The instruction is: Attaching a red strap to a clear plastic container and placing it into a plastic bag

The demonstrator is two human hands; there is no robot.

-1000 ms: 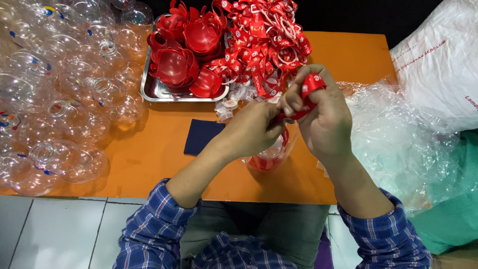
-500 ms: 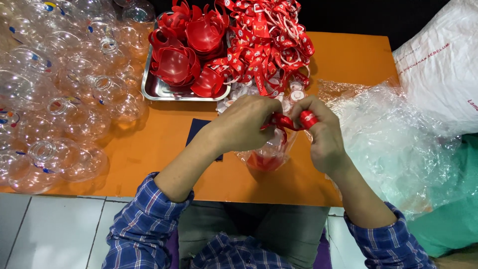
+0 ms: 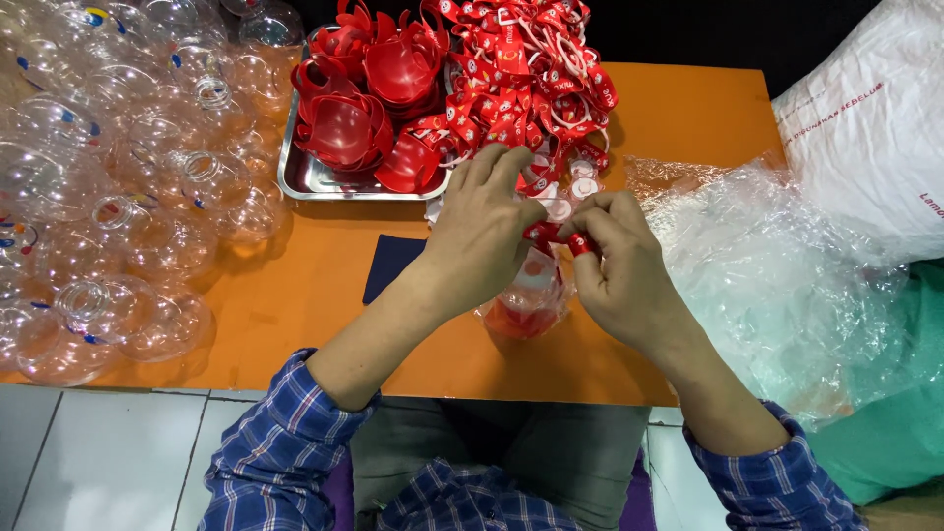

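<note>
Two hands meet above clear bottle (image 3: 523,305) standing on orange table (image 3: 688,118). Left hand (image 3: 487,236) and right hand (image 3: 610,261) both pinch red strap (image 3: 556,236) over bottle top. Left of bottle: dark blue cloth (image 3: 391,264). Right: crumpled clear plastic film (image 3: 787,275). Beyond bottle: steel tray (image 3: 305,177) with red cups (image 3: 344,123), red strap heap (image 3: 521,69). Far left of bottle: clear bottles pile (image 3: 108,177).
</note>
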